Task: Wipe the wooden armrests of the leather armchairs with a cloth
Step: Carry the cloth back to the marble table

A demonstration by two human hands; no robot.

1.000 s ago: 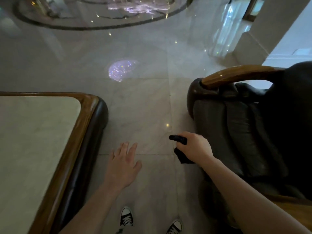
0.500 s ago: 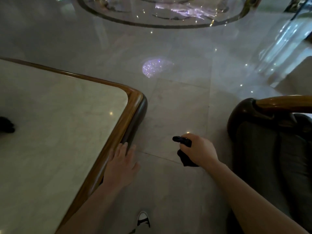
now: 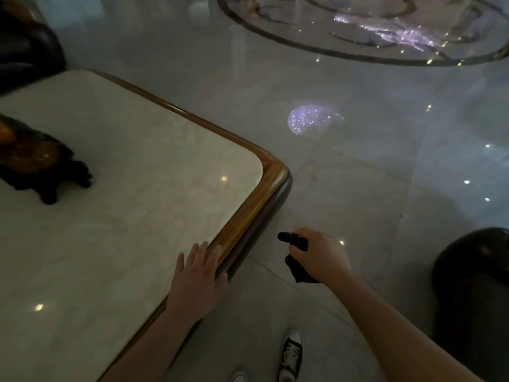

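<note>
My right hand is closed around a dark cloth, which bunches out above and below the fist over the floor. My left hand is flat with fingers apart, hovering over the wooden rim at the table's corner; I cannot tell if it touches. Only the dark leather front of one armchair shows at the right edge, and its wooden armrest is out of view. A second dark leather armchair sits at the top left, beyond the table.
A marble-topped table with a rounded wooden rim fills the left half. A dark carved ornament stands on it at the left. Polished stone floor with light reflections spreads ahead. My sneakers show at the bottom.
The view has swung left: the armchair with its wooden armrest slid out to the right edge, and the table and ornament came in. My left hand now lies over the table's rim.
</note>
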